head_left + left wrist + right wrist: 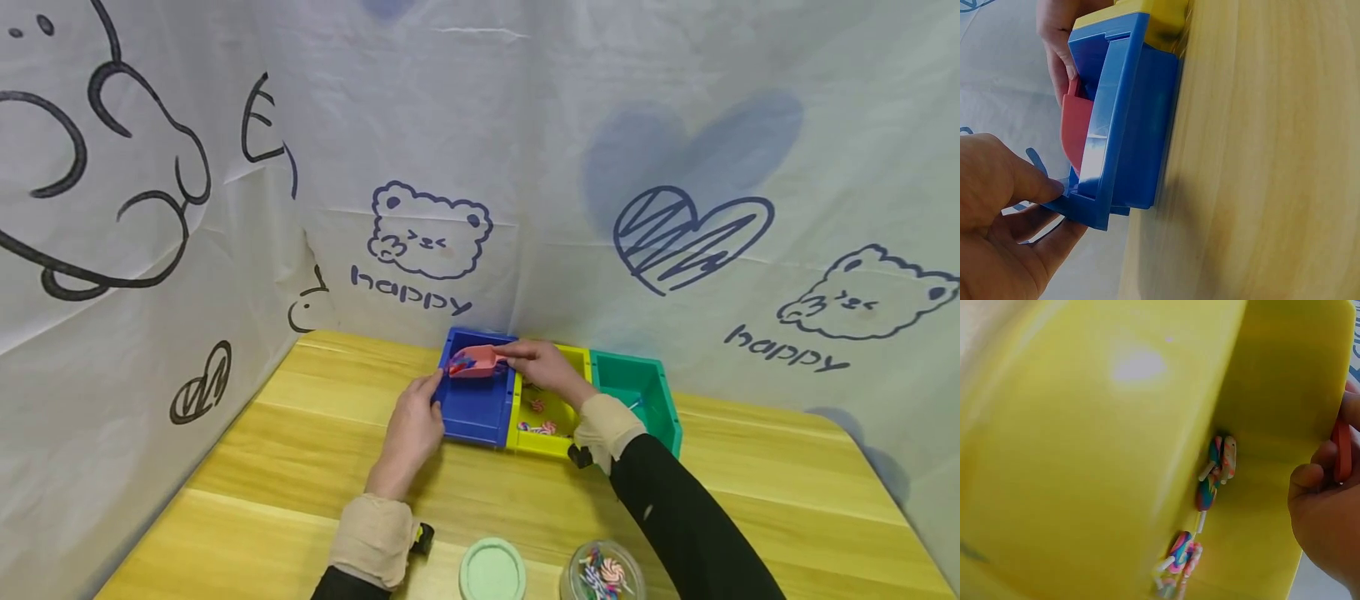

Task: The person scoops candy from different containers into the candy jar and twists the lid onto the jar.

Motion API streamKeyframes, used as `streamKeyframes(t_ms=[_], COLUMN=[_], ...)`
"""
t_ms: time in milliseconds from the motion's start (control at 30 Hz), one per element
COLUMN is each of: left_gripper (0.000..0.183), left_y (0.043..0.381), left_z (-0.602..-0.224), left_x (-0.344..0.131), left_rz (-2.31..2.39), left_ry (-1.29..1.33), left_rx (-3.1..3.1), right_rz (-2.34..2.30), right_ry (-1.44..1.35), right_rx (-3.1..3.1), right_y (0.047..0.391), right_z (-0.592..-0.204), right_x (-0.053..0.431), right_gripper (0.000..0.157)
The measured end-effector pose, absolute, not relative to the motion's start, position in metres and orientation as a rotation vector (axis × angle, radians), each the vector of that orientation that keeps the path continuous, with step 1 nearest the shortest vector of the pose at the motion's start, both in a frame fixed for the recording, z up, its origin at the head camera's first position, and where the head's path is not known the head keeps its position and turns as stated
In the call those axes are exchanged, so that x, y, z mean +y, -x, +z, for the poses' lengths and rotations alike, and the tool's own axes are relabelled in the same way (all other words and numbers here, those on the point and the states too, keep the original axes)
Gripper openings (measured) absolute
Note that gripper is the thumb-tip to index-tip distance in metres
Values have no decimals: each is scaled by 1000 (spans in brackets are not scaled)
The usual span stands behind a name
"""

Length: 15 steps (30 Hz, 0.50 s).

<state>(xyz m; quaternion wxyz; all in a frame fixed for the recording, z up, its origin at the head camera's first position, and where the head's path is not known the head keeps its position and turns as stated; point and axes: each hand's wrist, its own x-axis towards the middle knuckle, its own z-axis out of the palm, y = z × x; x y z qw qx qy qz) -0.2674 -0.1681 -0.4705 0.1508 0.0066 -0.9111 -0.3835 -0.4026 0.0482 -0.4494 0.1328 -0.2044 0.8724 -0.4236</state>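
Note:
In the head view my right hand (pixel 551 368) grips the handle of a small pink scoop (pixel 486 362). The scoop is over the blue bin (pixel 474 421), with small red and blue pieces at its mouth. My left hand (pixel 412 425) is at that bin's left side. Seen from the left wrist, the left thumb lies on the bin's rim (pixel 1127 94) and the fingers are beneath it, pinching the edge. The yellow bin (pixel 525 439) stands under my right forearm, holding several miniature lollipops (pixel 1208 490) with swirled colours. My right palm hides part of the scoop's handle.
A green bin (pixel 654 375) adjoins the yellow one on the right, and a white stick shows inside it. Nearer the front edge are a pale green round lid (pixel 492 571) and a clear jar (pixel 637 575) of lollipops. A printed white curtain (pixel 555 250) hangs behind the wooden table (pixel 300 450).

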Motion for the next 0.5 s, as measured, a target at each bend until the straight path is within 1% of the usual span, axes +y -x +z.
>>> streamKeyframes(t_ms=[200,500], left_gripper=[51,52], left_y=[267,267], left_z=[-468,-469], left_x=[-167,-166], left_rz=[-1121,-1106], left_ry=[-44,-23], left_rx=[-2630,-2612], right_rz=[-1371,-1501], right_ry=[570,434], right_rx=[2435,2354], right_y=[400,392], right_z=[-448,-443], right_x=[56,65], right_gripper=[36,38])
